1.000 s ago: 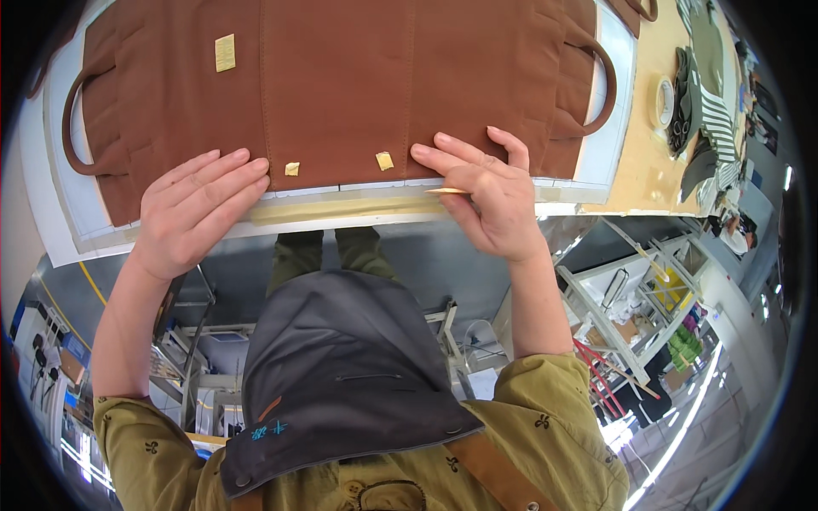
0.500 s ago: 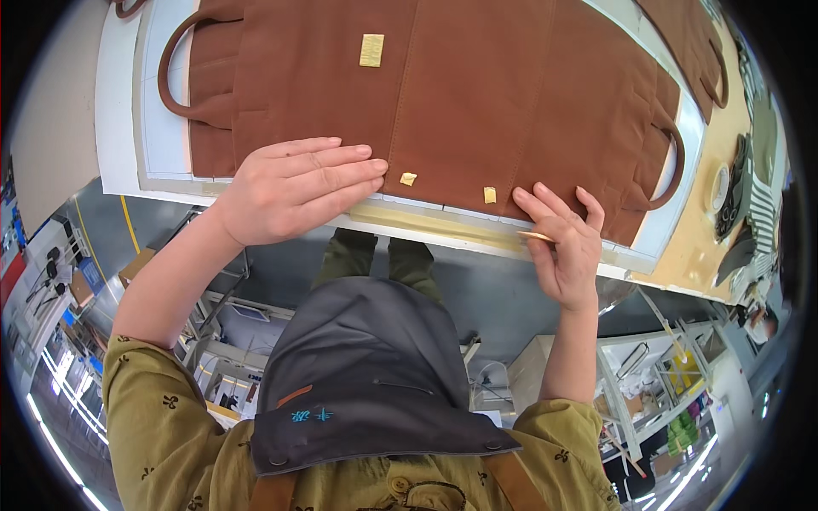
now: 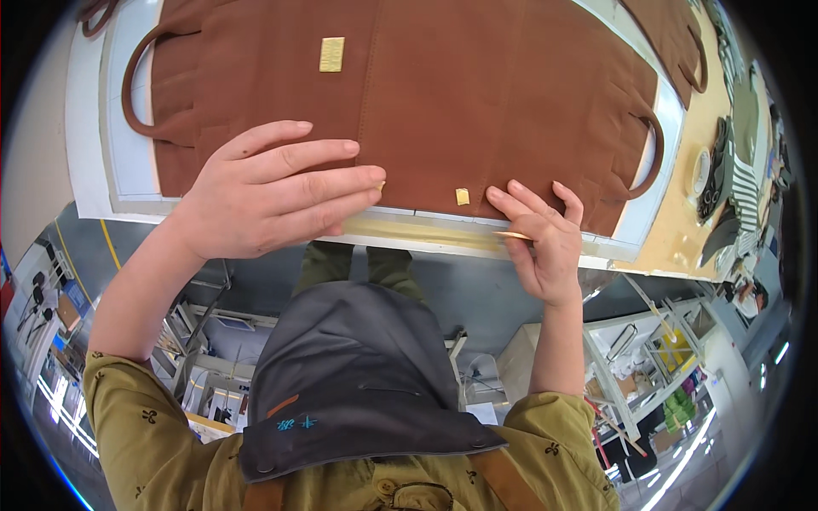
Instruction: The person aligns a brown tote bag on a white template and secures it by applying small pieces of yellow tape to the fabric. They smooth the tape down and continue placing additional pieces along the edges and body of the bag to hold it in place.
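A flat brown leather bag body (image 3: 443, 111), with a rolled handle at each end, lies on a white board (image 3: 89, 162) on the table. My left hand (image 3: 281, 187) rests over its near edge, fingers stretched out and a little apart. Its fingertips cover most of a small yellow tape piece (image 3: 381, 186). To the right, my right hand (image 3: 545, 238) pinches a thin pointed wooden stick (image 3: 514, 235) between thumb and forefinger; its other fingers touch the leather. Between the hands sits another yellow tape piece (image 3: 462, 197), and a larger yellow patch (image 3: 331, 54) is farther up.
Yellowish tape (image 3: 426, 232) runs along the board's near edge. At the right lie a roll of tape (image 3: 700, 162), dark tools and a striped cloth (image 3: 746, 179). A second brown leather piece (image 3: 669, 43) is at the far right. Metal-framed racks (image 3: 630, 375) stand behind me.
My left hand has slid toward the near edge, and its fingers now cover most of the tape piece that showed beside it. My right hand keeps its pinch on the stick. The whole view has shifted.
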Action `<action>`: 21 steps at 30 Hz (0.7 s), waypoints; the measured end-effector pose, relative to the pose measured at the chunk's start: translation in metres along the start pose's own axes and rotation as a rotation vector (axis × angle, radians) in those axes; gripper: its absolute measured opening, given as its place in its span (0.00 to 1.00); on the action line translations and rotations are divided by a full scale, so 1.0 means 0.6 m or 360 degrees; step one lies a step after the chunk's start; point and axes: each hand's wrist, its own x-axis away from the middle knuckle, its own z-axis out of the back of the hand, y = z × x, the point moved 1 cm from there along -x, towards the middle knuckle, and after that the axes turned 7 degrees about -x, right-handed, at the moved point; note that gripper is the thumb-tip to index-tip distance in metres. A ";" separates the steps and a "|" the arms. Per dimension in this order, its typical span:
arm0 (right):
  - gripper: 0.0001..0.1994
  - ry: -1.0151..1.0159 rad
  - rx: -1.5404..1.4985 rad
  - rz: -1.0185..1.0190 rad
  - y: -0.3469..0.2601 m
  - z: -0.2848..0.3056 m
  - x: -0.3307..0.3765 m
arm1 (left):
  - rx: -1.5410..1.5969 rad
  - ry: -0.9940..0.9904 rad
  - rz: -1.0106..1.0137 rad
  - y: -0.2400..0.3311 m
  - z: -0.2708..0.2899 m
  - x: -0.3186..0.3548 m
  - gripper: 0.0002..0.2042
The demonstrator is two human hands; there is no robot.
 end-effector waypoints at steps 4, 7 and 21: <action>0.05 0.0026 -0.0018 0.0019 0.000 -0.006 -0.003 | 0.0088 -0.0052 -0.0060 -0.008 -0.011 0.001 0.18; 0.04 0.0054 0.0038 -0.0023 -0.004 -0.003 0.000 | 0.0181 -0.0112 0.0037 -0.019 -0.009 0.002 0.22; 0.07 0.0077 0.0004 -0.0004 0.000 0.001 0.008 | 0.0259 -0.0130 0.0032 -0.024 -0.012 -0.003 0.22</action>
